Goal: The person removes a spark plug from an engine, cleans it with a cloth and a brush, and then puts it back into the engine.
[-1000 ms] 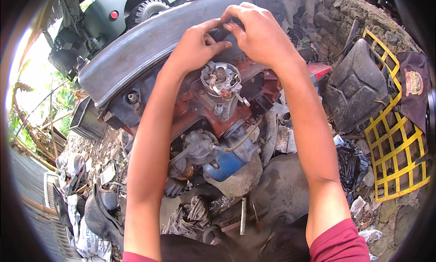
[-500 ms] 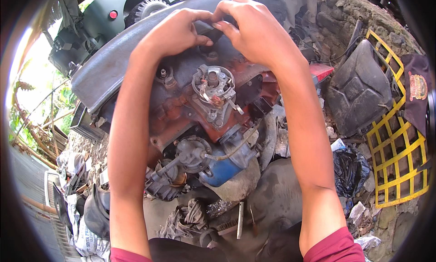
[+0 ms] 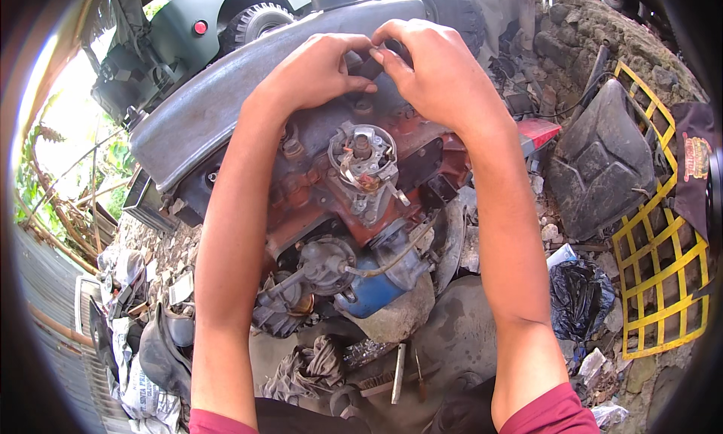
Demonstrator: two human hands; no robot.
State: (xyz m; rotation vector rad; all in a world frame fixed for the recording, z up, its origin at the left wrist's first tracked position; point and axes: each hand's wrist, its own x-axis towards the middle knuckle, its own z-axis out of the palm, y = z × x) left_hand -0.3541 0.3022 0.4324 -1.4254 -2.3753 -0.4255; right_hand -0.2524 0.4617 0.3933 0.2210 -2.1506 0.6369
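My left hand (image 3: 324, 69) and my right hand (image 3: 422, 69) meet beside a long grey metal cover (image 3: 203, 106) atop a rust-red engine block (image 3: 300, 179). Their curled fingers come together at the fingertips over a dark spot; what they grip there is hidden. Nearer me is an open round distributor (image 3: 362, 155) with a central shaft, plates and wires. Below it sit a dull metal pump (image 3: 324, 262) with a hose and a blue cylinder (image 3: 370, 298), with a stone (image 3: 399, 321) behind them.
A green vehicle (image 3: 188, 54) with a tyre stands behind. At right lie a black moulded panel (image 3: 595, 163), a yellow grille (image 3: 655, 283), a dark cloth and a black plastic bag (image 3: 580, 298). Rags (image 3: 309, 366), tools and rubble cover the ground; corrugated metal (image 3: 53, 298) is at left.
Both my hands have moved slightly farther from me over the engine, relative to the distributor, fingertips still together. The view has shifted a little.
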